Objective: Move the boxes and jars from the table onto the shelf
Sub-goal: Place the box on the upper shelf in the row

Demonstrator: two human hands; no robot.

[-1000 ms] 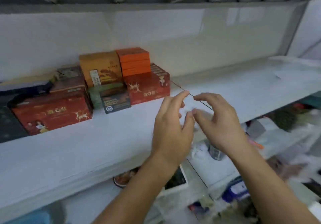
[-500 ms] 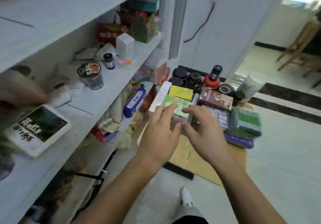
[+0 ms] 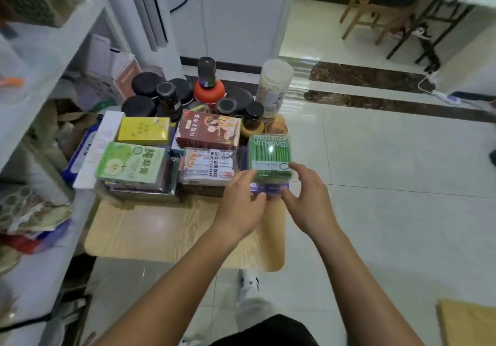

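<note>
A low wooden table point(image 3: 161, 227) carries boxes and jars. At its right edge a clear box of green sticks point(image 3: 269, 155) lies on a purple box point(image 3: 268, 188). My left hand point(image 3: 241, 203) touches the near left corner of this stack, thumb beside the green box. At the near right corner is my right hand point(image 3: 308, 198), its index finger against the green box. Further left lie a black-coffee box point(image 3: 208, 166), a brown tea box point(image 3: 208, 129), a green apple box point(image 3: 130, 162) and a yellow box point(image 3: 143, 130). Dark-lidded jars point(image 3: 146, 84) and a tall pale jar point(image 3: 275, 84) stand behind.
The white shelf unit point(image 3: 40, 58) runs along the left, its lower levels crowded with bags and packets. A white post point(image 3: 150, 15) stands behind the table. Tiled floor point(image 3: 389, 198) opens to the right, with chairs at the far right. My shoe point(image 3: 249, 284) is below the table's near edge.
My view swung from the upper shelf down to the table. Both hands came away from the shelf and moved right, to the green box at the table's right edge.
</note>
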